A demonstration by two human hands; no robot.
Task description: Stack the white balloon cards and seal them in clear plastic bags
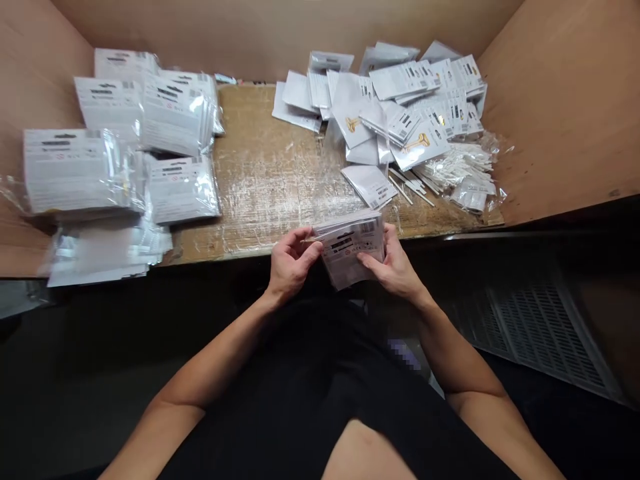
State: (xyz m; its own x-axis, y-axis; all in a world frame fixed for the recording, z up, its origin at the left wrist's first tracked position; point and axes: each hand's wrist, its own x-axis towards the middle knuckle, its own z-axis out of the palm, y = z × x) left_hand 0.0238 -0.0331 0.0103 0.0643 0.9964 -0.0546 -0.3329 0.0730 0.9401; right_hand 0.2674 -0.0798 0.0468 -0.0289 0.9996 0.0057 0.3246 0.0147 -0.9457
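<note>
My right hand (pixel 397 270) grips a small stack of clear-wrapped white card packets (pixel 345 257) from the right side, thumb across the front. The top packet shows printed text, a barcode and a hang hole. My left hand (pixel 293 263) is closed, thumb and forefinger pinching at the stack's upper left edge. A thin pale strip shows at those fingertips; whether it is a packet's edge or a stick I cannot tell. The stack is held tilted over the front edge of the worktop. Just beyond it lies a loose packet (pixel 369 185).
Piled packets (pixel 415 87), some showing a gold design, lie at the back right. White sticks (pixel 457 167) lie in front of them. Neater packet stacks (pixel 175 113) fill the left side. Cardboard-coloured walls (pixel 565 113) enclose the worktop (pixel 260 173). A dark slatted crate (pixel 545 327) is below right.
</note>
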